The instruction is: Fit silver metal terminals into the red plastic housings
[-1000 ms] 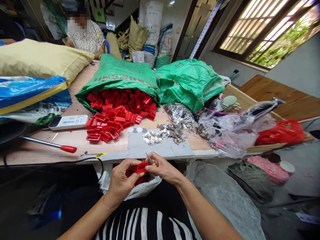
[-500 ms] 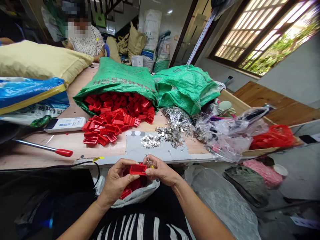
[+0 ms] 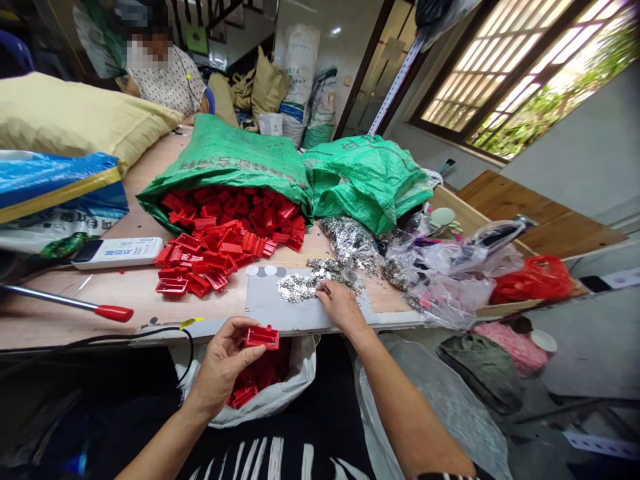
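Note:
In my left hand point(image 3: 223, 363) is a small open red plastic case point(image 3: 263, 337), pinched between thumb and fingers above a white sack point(image 3: 295, 390). Small metal bits show at the ends inside it. My right hand point(image 3: 343, 307) reaches over the table edge to a pile of small silvery metal pieces point(image 3: 295, 288). Its fingers are closed on a thin metal tool with a yellow part, mostly hidden by the hand; the exact kind cannot be made out. More red cases point(image 3: 245, 395) lie inside the sack at my lap.
A green woven bag point(image 3: 235, 150) spills red cases point(image 3: 215, 253) onto the table. Beside it are another green bag point(image 3: 370, 177), clear bags of metal pieces point(image 3: 347, 240), a white box-like device point(image 3: 120, 252) and a red-tipped lever point(image 3: 113, 313). A person point(image 3: 167, 77) sits across the table.
My right hand has moved away from the red case, forward to the metal pieces, with the thin tool. My left hand keeps the case and has shifted slightly left in view.

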A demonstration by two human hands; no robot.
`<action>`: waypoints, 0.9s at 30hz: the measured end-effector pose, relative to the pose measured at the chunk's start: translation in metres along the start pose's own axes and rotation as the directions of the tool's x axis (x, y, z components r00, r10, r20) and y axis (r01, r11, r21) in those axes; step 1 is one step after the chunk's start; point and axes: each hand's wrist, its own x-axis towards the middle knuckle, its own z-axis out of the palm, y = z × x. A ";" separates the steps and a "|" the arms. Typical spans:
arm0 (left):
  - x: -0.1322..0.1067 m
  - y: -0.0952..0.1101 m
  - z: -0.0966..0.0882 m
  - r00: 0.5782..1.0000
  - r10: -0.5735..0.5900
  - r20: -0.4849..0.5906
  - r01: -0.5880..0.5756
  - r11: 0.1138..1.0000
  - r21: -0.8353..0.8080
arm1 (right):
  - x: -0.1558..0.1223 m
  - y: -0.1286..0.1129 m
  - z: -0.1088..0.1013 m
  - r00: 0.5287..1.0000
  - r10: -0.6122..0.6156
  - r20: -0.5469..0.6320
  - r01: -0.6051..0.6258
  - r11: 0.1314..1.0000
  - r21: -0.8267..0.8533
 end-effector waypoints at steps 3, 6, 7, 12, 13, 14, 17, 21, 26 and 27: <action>0.000 0.002 0.003 1.000 -0.021 -0.017 0.021 0.999 -0.034 | 0.000 -0.003 0.003 1.000 -0.021 0.004 0.021 1.000 -0.016; 0.000 0.006 0.006 0.998 -0.052 -0.026 0.050 0.996 -0.070 | 0.001 -0.002 0.004 1.000 -0.024 0.012 0.024 0.999 -0.021; 0.000 0.007 0.007 0.998 -0.061 -0.031 0.058 0.995 -0.079 | 0.001 -0.001 0.004 1.000 -0.021 0.014 0.021 1.000 -0.020; 0.000 0.012 0.012 0.995 -0.082 -0.064 0.074 0.991 -0.114 | 0.000 0.003 0.002 1.000 -0.003 0.011 0.003 1.000 -0.014; -0.001 0.012 0.012 0.994 -0.086 -0.065 0.078 0.990 -0.117 | 0.000 0.003 0.002 1.000 -0.001 0.008 0.001 1.000 -0.018; -0.001 0.012 0.012 0.994 -0.089 -0.066 0.081 0.990 -0.118 | 0.000 0.003 0.003 1.000 0.000 0.005 0.001 1.000 -0.023; -0.001 0.011 0.012 0.995 -0.084 -0.062 0.077 0.992 -0.104 | 0.001 -0.001 0.005 1.000 -0.002 -0.002 0.002 0.999 -0.046; -0.001 0.011 0.011 0.996 -0.074 -0.059 0.069 0.994 -0.088 | 0.002 -0.004 0.007 0.999 -0.030 0.013 0.030 0.998 -0.056; -0.002 0.010 0.010 0.995 -0.070 -0.077 0.064 0.995 -0.080 | 0.002 -0.002 0.004 0.998 -0.048 0.028 0.049 0.998 -0.040; -0.002 0.010 0.010 0.994 -0.067 -0.082 0.061 0.995 -0.080 | 0.002 -0.001 0.003 0.999 -0.047 0.026 0.048 0.998 -0.038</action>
